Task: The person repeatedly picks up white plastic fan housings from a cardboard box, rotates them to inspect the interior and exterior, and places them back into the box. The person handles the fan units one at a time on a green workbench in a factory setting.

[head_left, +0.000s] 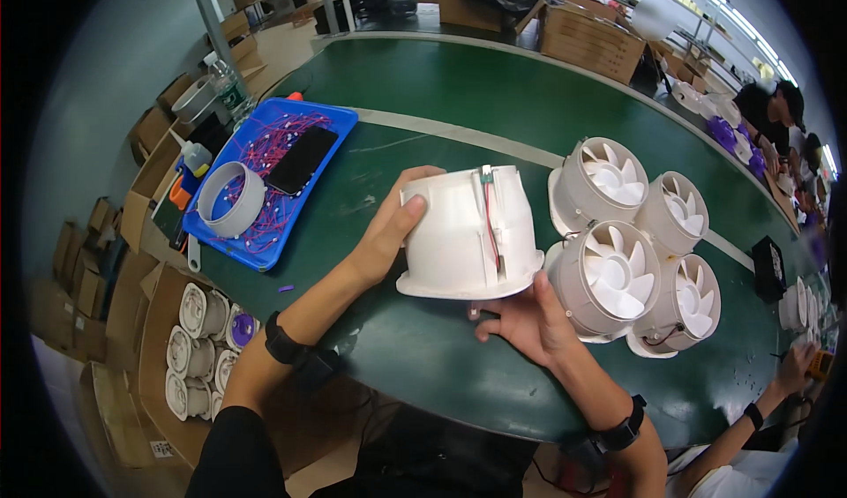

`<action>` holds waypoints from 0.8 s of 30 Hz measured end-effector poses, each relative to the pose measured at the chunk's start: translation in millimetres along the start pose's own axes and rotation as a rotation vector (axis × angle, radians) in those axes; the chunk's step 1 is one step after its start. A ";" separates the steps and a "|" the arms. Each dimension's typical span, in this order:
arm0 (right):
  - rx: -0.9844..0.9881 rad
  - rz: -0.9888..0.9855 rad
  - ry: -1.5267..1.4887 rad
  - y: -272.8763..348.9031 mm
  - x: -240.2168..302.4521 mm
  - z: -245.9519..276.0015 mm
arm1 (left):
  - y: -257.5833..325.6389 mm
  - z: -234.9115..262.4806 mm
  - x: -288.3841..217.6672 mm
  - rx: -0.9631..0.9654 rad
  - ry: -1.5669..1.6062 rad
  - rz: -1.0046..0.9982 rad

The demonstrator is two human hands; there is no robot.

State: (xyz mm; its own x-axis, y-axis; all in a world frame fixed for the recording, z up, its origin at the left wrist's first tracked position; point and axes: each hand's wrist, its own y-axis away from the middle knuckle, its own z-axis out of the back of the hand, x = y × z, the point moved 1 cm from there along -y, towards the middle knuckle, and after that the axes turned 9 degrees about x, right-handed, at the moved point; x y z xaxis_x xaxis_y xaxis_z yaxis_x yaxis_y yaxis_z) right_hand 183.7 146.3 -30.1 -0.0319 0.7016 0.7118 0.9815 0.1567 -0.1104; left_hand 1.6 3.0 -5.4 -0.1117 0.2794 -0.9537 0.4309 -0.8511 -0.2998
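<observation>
A white plastic fan housing (459, 229), a short round duct with a flared rim at its bottom, is held up above the green table. A red and dark wire with a small connector runs down its near side. My left hand (388, 229) grips the housing from the left, thumb on its wall and the other fingers mostly hidden behind. Under the lower right rim is my right hand (529, 326), its thumb up against the rim and its fingers half curled below. Several white fan units (620, 269) with their blades showing stand to the right of my right hand.
On the left of the green table (423, 374) sits a blue tray (287, 247) with red wires, a black phone (303, 160) and a white ring (231, 200). Below the table's left edge, a cardboard box (154, 357) holds more white parts. Other people work at the far right.
</observation>
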 end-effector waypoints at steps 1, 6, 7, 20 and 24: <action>0.002 -0.008 0.023 0.1 -0.6 1.4 | -0.6 -0.9 0.4 -0.014 0.057 0.018; -0.168 0.073 0.172 -2.2 2.7 -11.6 | -1.3 -1.2 -1.2 -0.068 0.219 0.085; -0.219 0.142 0.213 -3.8 6.4 -14.4 | -1.0 -1.1 -2.2 -0.101 0.232 0.110; -0.400 0.395 0.925 -8.6 6.1 -13.7 | -3.8 -0.6 -8.6 -0.120 -0.038 0.047; -0.416 0.395 1.065 -7.9 7.8 -9.4 | -4.2 6.2 -12.9 -0.066 -0.018 0.061</action>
State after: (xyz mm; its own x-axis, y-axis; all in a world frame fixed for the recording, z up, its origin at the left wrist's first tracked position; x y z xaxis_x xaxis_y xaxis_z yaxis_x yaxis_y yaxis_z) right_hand 177.5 144.1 -17.2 0.2634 -0.3039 0.9156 0.8806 -0.3119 -0.3568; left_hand -4.3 0.2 7.9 -0.0991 0.2193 -0.9706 0.4956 -0.8349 -0.2392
